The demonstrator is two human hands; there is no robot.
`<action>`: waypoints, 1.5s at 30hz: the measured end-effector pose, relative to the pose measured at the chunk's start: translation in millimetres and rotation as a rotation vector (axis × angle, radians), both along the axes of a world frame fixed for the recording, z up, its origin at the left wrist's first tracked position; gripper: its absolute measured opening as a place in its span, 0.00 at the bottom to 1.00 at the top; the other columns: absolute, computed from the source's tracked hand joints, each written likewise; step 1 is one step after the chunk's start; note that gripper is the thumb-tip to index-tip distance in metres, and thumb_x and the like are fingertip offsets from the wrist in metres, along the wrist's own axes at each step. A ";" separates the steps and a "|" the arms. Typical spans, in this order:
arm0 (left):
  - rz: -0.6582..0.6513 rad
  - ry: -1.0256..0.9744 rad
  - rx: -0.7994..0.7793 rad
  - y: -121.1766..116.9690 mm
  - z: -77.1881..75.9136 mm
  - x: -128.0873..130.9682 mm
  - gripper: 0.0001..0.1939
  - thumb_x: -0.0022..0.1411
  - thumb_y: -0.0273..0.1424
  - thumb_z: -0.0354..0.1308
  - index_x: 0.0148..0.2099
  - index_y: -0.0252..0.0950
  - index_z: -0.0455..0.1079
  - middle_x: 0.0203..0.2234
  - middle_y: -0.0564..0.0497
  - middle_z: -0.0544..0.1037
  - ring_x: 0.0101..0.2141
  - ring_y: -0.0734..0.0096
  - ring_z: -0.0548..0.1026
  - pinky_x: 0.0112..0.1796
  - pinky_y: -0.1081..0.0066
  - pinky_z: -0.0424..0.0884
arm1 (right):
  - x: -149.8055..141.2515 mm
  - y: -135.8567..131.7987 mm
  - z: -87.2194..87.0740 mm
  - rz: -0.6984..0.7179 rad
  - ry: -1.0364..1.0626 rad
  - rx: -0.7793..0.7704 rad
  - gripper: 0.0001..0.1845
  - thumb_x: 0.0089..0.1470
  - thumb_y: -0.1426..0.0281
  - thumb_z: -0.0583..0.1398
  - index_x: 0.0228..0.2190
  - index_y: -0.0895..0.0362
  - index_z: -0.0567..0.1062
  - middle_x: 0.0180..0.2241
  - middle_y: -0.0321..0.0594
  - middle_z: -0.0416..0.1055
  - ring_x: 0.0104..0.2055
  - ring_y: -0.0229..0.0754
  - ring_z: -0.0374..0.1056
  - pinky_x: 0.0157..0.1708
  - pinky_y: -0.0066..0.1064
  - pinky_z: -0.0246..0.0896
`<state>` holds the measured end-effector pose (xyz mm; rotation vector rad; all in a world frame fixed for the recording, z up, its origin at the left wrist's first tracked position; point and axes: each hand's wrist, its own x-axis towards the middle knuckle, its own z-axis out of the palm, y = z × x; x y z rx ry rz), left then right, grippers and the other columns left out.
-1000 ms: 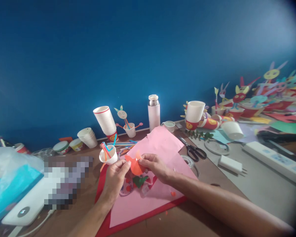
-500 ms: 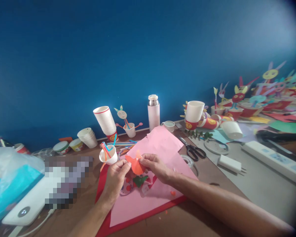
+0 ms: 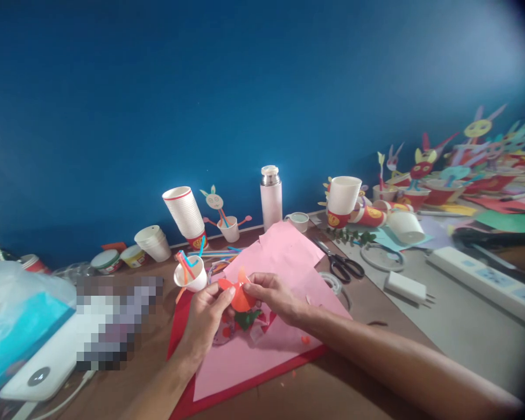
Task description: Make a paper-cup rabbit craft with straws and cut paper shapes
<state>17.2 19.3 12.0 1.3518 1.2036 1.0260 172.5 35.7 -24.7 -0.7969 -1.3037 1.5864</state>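
Observation:
Between my two hands is an orange paper cutout (image 3: 244,300), a rounded piece with two pointed ears. My left hand (image 3: 213,309) pinches its left side between thumb and fingers. At the upper right, my right hand (image 3: 269,294) grips it near the base of an ear. Both hands are above pink paper (image 3: 227,370), which lies on a larger red sheet (image 3: 175,344). Under the cutout sit a dark green piece (image 3: 247,319) and some pink patterned scraps, partly covered by my hands. Small orange scraps (image 3: 305,339) lie to the right.
Left of my hands stands a paper cup with straws (image 3: 189,274). Behind are stacked cups (image 3: 184,213), a cup figure (image 3: 228,228) and a thermos (image 3: 271,198). Black scissors (image 3: 341,265), a charger (image 3: 406,289) and a power strip (image 3: 485,286) lie right; a white power bank (image 3: 56,361) lies left.
The orange cutout has turned slightly in my fingers, so its round face and both ears show more clearly. Both hands keep their pinch on it. The whole view has shifted a little.

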 end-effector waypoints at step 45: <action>-0.007 0.334 0.502 -8.9 -9.1 7.0 0.10 0.54 0.25 0.51 0.36 0.38 0.73 0.28 0.50 0.73 0.32 0.69 0.71 0.30 0.75 0.67 | -3.1 -0.4 11.1 -0.190 -0.270 0.079 0.05 0.41 0.75 0.53 0.18 0.60 0.68 0.17 0.32 0.61 0.20 0.31 0.55 0.21 0.23 0.50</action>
